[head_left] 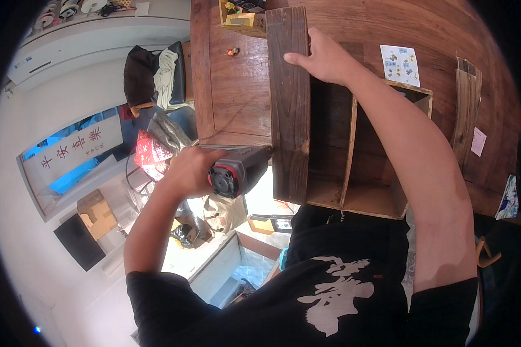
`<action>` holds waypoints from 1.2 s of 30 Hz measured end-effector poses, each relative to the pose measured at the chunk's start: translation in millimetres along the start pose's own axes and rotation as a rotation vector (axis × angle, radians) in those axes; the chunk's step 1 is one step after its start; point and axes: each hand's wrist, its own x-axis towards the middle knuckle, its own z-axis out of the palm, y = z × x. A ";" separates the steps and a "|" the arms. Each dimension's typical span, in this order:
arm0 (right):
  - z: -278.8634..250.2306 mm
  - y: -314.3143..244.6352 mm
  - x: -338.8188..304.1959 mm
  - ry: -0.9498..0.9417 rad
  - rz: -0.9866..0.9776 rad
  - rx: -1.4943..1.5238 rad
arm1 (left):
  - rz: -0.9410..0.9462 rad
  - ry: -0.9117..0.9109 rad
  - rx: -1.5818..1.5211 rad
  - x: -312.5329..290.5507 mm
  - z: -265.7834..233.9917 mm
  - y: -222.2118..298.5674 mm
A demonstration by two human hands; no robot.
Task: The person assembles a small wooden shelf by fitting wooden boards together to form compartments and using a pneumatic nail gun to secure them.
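My left hand [188, 172] is wrapped round a grey power drill [237, 170] with a red ring at its rear. The drill's front end meets the left edge of a dark brown wooden board [290, 110]; its bit is hidden. The board stretches along the left side of an open wooden box [349, 144] with a divider inside. Near the board's far end, my right hand [324, 58] grips its right edge, the thumb lying on the face and the other fingers mostly out of sight.
The box rests on a wooden table [353, 20]. A printed instruction sheet [400, 65], wood strips [466, 104] and a small toy figure [233, 51] lie around it. A yellow box [243, 23] stands at the far edge. Lower left, an open drawer [217, 260] and a bag [224, 212] sit below.
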 end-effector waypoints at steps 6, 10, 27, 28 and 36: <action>0.6 4.5 2.2 0.002 -0.004 0.002 | 0.063 0.049 -0.051 3.9 -0.9 0.1; -0.3 7.6 4.3 -0.007 0.031 -0.037 | 0.057 0.053 -0.031 3.5 -4.1 4.2; -1.4 0.9 0.2 -0.020 0.021 -0.007 | 0.051 0.042 -0.041 4.3 -3.0 2.3; -2.1 -1.6 -0.5 -0.031 0.034 -0.012 | 0.044 0.037 -0.037 4.4 -2.2 0.8; -0.7 -0.9 1.4 -0.017 0.024 -0.018 | 0.082 0.065 -0.144 2.2 -11.2 4.4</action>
